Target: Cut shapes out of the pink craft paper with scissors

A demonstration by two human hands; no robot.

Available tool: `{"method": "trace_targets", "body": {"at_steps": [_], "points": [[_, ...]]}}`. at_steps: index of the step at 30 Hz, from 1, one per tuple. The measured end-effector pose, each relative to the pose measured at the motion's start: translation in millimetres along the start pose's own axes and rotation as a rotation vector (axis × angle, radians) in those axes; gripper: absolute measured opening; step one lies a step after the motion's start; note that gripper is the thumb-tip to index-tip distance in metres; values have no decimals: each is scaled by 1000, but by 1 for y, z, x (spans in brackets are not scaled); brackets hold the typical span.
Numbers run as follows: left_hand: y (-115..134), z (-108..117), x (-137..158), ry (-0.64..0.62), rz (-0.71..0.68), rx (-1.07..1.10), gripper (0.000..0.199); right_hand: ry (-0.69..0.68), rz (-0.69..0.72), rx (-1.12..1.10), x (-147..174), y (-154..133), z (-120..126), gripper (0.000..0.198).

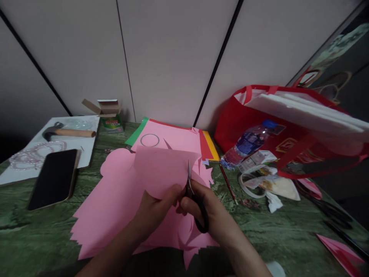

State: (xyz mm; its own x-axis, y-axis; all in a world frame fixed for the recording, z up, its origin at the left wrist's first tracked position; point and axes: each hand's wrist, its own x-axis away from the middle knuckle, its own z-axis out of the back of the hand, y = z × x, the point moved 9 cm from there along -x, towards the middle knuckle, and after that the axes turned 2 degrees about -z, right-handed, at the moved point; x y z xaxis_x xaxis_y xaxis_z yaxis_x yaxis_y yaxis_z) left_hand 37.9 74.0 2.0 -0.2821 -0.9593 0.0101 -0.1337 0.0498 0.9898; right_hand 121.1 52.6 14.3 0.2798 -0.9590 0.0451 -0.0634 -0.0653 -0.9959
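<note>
My left hand [157,209] pinches the lower edge of a pink paper piece [161,167], holding it up over the table. My right hand [206,209] grips black-handled scissors [192,192], blades pointing up along the right edge of that piece. Beneath both hands lies a larger pink sheet [115,204] with cut, jagged edges. Behind it a stack of coloured paper [173,136] lies flat, pink on top, with green, red and yellow edges showing.
A phone [54,177], hammer [69,132] and beads [34,154] lie on a white board at left, near a small open box [111,115]. A red bag [288,127], water bottle [248,144], tape ring [249,184], pencil [227,182] and crumpled wrappers sit right. A wire ring [150,140] rests on the stack.
</note>
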Motion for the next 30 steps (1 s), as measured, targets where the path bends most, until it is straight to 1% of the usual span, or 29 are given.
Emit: {"method": "trace_targets", "body": {"at_steps": [7, 13, 20, 24, 30], "points": [[0, -1, 0, -11, -7, 42, 28, 5, -3, 0, 1, 0, 1, 32], [4, -5, -1, -45, -29, 98, 30, 18, -3, 24, 0, 1, 2, 30], [6, -6, -2, -42, -18, 113, 31, 33, -39, 24, 1, 3, 3, 29], [4, 0, -1, -8, -24, 65, 30, 37, -55, 27, 1, 4, 3, 29], [7, 1, 0, 41, -26, 32, 29, 54, -68, 31, 1, 5, 4, 31]]}}
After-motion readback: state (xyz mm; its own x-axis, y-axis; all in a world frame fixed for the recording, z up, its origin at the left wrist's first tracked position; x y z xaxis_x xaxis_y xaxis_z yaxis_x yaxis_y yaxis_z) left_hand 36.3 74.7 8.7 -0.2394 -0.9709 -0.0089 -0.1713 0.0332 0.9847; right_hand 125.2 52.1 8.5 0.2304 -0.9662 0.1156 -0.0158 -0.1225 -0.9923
